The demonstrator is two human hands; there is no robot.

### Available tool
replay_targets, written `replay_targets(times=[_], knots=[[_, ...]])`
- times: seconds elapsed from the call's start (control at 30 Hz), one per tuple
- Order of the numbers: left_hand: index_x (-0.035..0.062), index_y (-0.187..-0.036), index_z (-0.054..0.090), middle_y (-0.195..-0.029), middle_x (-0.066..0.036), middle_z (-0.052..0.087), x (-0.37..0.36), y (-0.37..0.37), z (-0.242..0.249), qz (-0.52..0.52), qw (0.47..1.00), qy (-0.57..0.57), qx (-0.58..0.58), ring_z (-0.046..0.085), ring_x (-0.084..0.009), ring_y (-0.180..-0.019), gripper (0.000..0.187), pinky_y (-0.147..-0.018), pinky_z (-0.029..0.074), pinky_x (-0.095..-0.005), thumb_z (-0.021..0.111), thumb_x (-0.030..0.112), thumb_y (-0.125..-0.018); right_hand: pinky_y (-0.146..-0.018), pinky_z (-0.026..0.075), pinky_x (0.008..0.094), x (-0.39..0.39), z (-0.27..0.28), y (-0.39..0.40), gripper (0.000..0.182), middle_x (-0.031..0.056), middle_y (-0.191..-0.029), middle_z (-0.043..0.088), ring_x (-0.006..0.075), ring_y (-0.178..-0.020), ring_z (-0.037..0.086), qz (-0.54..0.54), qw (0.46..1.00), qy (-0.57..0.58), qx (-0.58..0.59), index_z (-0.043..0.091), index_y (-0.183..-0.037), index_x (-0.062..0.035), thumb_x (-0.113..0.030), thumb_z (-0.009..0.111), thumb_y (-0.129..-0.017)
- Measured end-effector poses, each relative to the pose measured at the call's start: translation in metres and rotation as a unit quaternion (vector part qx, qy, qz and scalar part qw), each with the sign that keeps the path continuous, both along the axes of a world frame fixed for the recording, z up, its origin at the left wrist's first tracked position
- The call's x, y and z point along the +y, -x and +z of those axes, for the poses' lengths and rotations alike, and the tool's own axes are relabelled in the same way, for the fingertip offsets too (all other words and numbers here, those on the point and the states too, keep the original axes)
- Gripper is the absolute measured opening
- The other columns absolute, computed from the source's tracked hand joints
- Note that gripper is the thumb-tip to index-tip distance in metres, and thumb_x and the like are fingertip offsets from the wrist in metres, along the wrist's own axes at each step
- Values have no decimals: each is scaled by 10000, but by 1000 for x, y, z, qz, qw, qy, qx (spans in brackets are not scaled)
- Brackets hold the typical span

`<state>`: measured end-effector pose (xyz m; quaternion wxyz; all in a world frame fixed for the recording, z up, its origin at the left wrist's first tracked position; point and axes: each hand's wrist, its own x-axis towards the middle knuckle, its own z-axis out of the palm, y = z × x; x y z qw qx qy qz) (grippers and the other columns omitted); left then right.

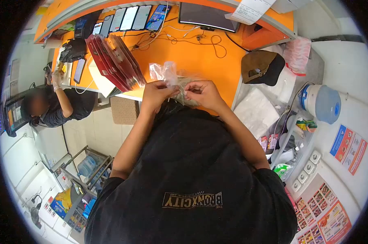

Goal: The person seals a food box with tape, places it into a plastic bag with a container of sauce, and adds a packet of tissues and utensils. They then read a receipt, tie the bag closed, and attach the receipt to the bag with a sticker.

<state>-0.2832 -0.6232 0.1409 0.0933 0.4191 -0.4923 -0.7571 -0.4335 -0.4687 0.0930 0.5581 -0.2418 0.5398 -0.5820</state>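
Observation:
Both my hands meet just in front of my chest, over the near edge of the orange counter (192, 61). My left hand (157, 95) pinches a clear plastic bag (164, 73) that stands up crumpled above the fingers. My right hand (204, 93) grips the same bag lower down, where a greyish bundle (185, 86) shows inside it. What the bundle is cannot be made out.
Red folders (115, 61) lean on the counter to the left, with a row of phones (129, 18) and a monitor (206, 16) at the back among loose cables. A dark cap (261, 67) lies to the right. Another person (60, 103) sits at far left.

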Motion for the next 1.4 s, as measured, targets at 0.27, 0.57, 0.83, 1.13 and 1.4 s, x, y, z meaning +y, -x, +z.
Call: replay_targets(times=[0.27, 0.57, 0.83, 1.13, 1.4], knots=[[-144, -1051, 674, -995, -193, 725, 4, 3, -3, 18, 999, -39, -19, 729, -249, -916, 219, -860, 612, -324, 731, -22, -879, -788, 565, 255, 9, -7, 0, 81, 32, -898, 707, 107, -832, 687, 9, 998, 25, -56, 679, -1006, 18, -20, 700, -937], [-145, -1012, 708, -935, -174, 743, 9, 7, 2, 18, 998, 23, -60, 723, -189, -830, 207, -771, 592, -268, 757, -38, -843, -797, 552, 245, 9, -4, -11, 89, 28, -911, 710, 89, -841, 676, -32, 999, 16, -41, 685, -1000, 23, -13, 715, -924], [-135, -1017, 717, -929, -160, 750, 11, 9, 1, 23, 997, 41, -56, 720, -168, -822, 205, -757, 576, -248, 756, -29, -846, -735, 563, 260, 7, -4, -13, 134, 28, -871, 728, 100, -794, 693, -60, 992, 28, 104, 726, -982, 13, -90, 745, -897], [-138, -1011, 716, -911, -155, 747, 14, 9, 0, 38, 998, 28, -40, 712, -163, -803, 215, -743, 564, -245, 769, -10, -847, -711, 564, 262, 6, 5, -13, 149, 62, -874, 741, 108, -777, 704, -58, 990, 3, 131, 719, -996, 18, -85, 741, -891], [-103, -937, 742, -848, -87, 732, 18, 10, 9, -2, 991, 105, -85, 650, -104, -745, 149, -675, 497, -219, 780, 12, -850, -728, 580, 277, 4, 10, -17, 140, 78, -885, 736, 125, -790, 719, -93, 979, 51, 174, 709, -986, 22, -62, 736, -877]])
